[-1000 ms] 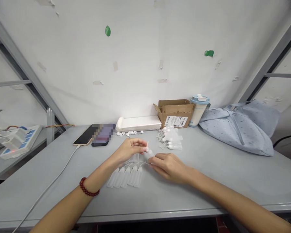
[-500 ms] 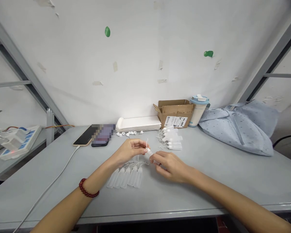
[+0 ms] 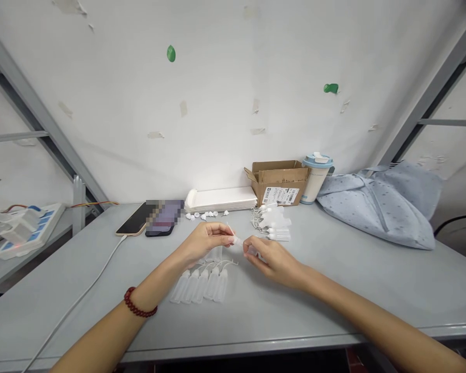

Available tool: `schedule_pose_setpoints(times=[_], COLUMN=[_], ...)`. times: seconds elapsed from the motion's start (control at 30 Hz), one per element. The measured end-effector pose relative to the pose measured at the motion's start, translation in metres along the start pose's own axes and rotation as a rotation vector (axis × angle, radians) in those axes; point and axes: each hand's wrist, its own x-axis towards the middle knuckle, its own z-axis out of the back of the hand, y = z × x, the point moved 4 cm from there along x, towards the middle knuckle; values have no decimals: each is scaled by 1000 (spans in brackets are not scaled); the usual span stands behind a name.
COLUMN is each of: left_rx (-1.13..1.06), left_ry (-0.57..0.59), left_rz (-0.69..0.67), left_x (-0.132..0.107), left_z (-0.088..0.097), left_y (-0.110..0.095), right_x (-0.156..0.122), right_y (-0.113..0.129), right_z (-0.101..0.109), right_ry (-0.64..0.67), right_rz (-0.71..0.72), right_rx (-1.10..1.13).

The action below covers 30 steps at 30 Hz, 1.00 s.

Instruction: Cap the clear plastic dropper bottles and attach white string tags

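Above the middle of the grey table, my left hand (image 3: 213,240) pinches the white cap end of a small translucent plastic bottle (image 3: 237,241). Its thin strap or tip sticks up past the fingers. From the other side, my right hand (image 3: 267,256) has its fingers closed round the bottle's body, which they mostly hide. Below my left hand, several similar bottles (image 3: 201,286) lie side by side with thin white straps at their tops. Farther back on the right lies a pile of more bottles (image 3: 274,220). Several small white caps (image 3: 207,214) are scattered behind my left hand.
At the back stand a white stack of flat packs (image 3: 221,198), an open cardboard box (image 3: 281,182) and a lidded cup (image 3: 316,178). A blue cloth bag (image 3: 376,207) lies right. Two phones (image 3: 163,220) lie left, a charging cable (image 3: 83,290) trailing forward; a power strip (image 3: 33,230) sits beyond.
The bottle between my hands has tipped from slanting upright to nearly level. My right fingers have curled closer together around its body, while my left hand stays almost in place.
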Motion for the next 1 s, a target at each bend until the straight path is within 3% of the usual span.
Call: schedule_pose_setpoints(times=[0.17, 0.57, 0.77, 1.0], left_rx=[4, -52, -112, -6], left_ry=[-14, 48, 97, 103], left_rz=[25, 23, 86, 190], left_x=[-1, -1, -4, -4], left_z=[-1, -2, -10, -11], left_y=[-2, 3, 3, 6], right_x=[-1, 0, 0, 1], right_y=[-4, -2, -1, -4], right_z=[-1, -4, -4, -5], right_ry=[9, 70, 59, 22], right_rz=[-59, -248, -237, -241], right_rx=[39, 627, 666, 642])
